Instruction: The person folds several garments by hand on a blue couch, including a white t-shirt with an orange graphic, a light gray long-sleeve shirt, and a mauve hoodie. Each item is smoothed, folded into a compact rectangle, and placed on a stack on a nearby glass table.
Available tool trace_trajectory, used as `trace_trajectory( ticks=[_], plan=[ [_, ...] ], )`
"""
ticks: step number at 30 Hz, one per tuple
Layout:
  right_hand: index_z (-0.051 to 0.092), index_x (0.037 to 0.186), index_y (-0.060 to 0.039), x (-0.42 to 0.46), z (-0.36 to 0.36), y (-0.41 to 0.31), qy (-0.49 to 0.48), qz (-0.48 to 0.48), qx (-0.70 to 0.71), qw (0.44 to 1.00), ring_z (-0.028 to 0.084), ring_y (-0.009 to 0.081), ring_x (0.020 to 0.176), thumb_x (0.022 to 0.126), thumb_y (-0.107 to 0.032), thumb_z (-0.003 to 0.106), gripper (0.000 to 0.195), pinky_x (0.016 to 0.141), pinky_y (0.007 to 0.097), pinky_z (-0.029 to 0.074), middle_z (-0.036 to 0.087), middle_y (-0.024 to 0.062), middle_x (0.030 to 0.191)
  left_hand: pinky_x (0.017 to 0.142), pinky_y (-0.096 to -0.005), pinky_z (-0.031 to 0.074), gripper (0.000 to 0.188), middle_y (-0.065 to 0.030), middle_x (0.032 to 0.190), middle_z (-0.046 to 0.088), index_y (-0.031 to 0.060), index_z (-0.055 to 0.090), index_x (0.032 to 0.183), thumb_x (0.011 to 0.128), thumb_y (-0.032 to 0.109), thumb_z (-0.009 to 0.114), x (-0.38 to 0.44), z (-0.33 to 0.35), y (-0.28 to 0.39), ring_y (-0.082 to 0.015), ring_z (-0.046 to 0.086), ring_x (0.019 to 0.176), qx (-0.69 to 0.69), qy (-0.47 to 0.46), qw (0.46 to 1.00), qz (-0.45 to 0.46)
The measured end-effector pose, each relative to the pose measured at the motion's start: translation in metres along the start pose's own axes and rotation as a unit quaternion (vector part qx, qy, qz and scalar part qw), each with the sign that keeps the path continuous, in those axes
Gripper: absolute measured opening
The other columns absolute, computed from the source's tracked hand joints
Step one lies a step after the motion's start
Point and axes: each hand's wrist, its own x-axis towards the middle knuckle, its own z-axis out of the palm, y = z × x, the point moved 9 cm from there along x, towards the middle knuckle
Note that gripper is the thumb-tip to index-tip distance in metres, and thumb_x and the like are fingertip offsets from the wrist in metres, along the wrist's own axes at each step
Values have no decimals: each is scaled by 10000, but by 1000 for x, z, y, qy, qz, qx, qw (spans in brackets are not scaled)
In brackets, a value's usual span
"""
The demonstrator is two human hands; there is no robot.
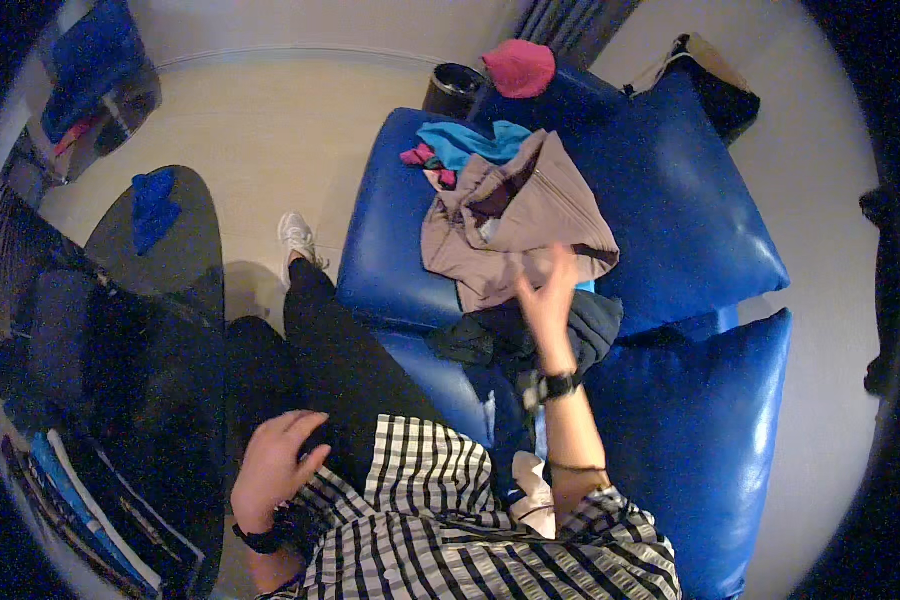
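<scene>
My right hand (pixel 551 296), blurred and with its fingers apart, is over the lower edge of a mauve garment (pixel 525 217); whether it touches the cloth, I cannot tell. The garment lies rumpled on a blue sofa seat (pixel 382 225). Under and behind it show a turquoise cloth (pixel 476 142) and a small pink piece of clothing (pixel 420 156). Dark grey clothing (pixel 600 330) lies bunched below my right hand. My left hand (pixel 277 461) is near my lap at the lower left, fingers loosely bent, holding nothing.
A pink hat (pixel 520 69) rests at the sofa's back corner beside a dark bin (pixel 456 81). On the left, a blue cloth (pixel 152 206) lies on a dark rounded surface (pixel 195 247). A black bag (pixel 720 97) stands behind the sofa. White tissue-like material (pixel 532 491) lies beside my right forearm.
</scene>
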Motion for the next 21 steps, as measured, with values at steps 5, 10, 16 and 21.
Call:
trace_trajectory(
  ticks=[5,10,16,21],
  plan=[
    [549,1222,-179,76,-17,86,-6,68,-289,955,367,350,1313,657,-216,777,610,1080,521,294,426,131,1397,856,-404,485,424,-182,1118,617,34,589,1177,801,202,688,9,19,-2,-365,598,989,-4,-49,998,-25],
    [611,936,-26,111,-49,73,62,119,112,985,562,169,704,819,-12,589,121,664,274,457,634,83,821,865,-402,490,477,-199,1138,598,22,548,1231,802,180,682,-1,17,-26,-373,597,999,-12,-60,996,-65],
    [629,931,-24,43,-124,-117,-48,-77,291,952,624,231,981,668,25,574,274,868,347,489,663,95,1037,1013,-380,398,710,-158,1360,477,29,381,1406,782,129,705,5,-1,-37,-283,511,1213,-210,104,967,-98],
    [601,990,-54,-87,-64,-247,-375,-257,522,722,581,332,983,654,-114,644,344,829,425,485,599,110,1011,1081,-393,314,750,-140,1451,394,8,373,1405,853,473,578,-12,-18,-47,-248,418,1292,-454,241,853,-90]
  ],
)
